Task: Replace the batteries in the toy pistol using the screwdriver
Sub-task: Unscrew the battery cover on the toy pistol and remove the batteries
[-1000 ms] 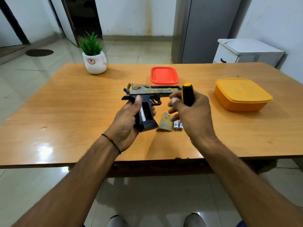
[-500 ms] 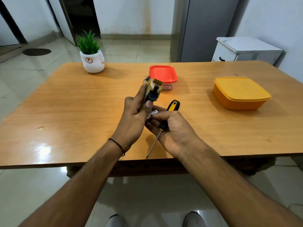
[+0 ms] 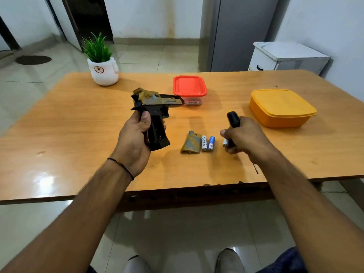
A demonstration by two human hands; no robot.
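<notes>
Left hand [image 3: 136, 138] is wrapped round the grip of the pistol [image 3: 155, 104], thumb up the back, barrel pointing away to the right. Right hand [image 3: 246, 136] is clenched on the screwdriver [image 3: 233, 120]: black handle pokes up past the knuckles, thin shaft trails out under the wrist. Its fingertips pinch a battery [image 3: 225, 142] too. Between the two sets of fingers, flat on the table [image 3: 78, 134], lies the cover [image 3: 190, 142]. Just beside it are a white battery [image 3: 204, 142] and a blue battery [image 3: 211, 143], nearer the right fingertips. A red box [image 3: 190, 88] sits beyond the muzzle, an orange box [image 3: 281, 107] past the right knuckles.
</notes>
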